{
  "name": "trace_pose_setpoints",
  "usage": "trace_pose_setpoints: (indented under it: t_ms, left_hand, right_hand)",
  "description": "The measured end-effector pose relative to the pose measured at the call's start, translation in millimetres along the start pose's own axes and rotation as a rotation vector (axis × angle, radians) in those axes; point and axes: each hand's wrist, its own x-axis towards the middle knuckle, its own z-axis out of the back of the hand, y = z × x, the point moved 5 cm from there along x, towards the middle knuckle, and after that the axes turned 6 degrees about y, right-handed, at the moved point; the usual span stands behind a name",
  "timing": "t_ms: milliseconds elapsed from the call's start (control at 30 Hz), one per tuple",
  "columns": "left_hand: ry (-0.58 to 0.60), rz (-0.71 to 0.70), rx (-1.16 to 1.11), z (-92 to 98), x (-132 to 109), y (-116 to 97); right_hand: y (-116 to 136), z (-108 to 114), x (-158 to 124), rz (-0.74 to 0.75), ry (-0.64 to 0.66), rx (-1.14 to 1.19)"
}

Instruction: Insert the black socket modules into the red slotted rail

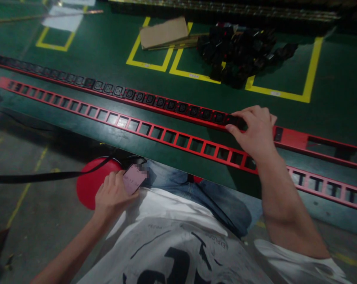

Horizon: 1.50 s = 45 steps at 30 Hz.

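My left hand is closed around a phone with a lit pinkish screen, low by my lap. At the long red power strip, my right hand curls with thumb and forefinger round a black socket, partly hidden by the fingers. A row of black sockets runs leftward from there along the strip, with a few greyer ones among them. To the right of my hand come a small black part and a rectangular opening. A second red frame with square openings lies along the near table edge, under my right forearm.
A heap of black parts lies on the green table, beside flat cardboard pieces. Yellow tape outlines mark the surface. White paper is at the back left. A red stool seat and a black strap are below.
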Motion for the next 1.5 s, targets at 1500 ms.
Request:
trace_pose_setpoints:
  t_ms: [1500]
  left_hand:
    - [-0.04,0.004,-0.259,-38.7,-18,33]
  right_hand:
    - [3,3,1,-0.029,0.028,-0.001]
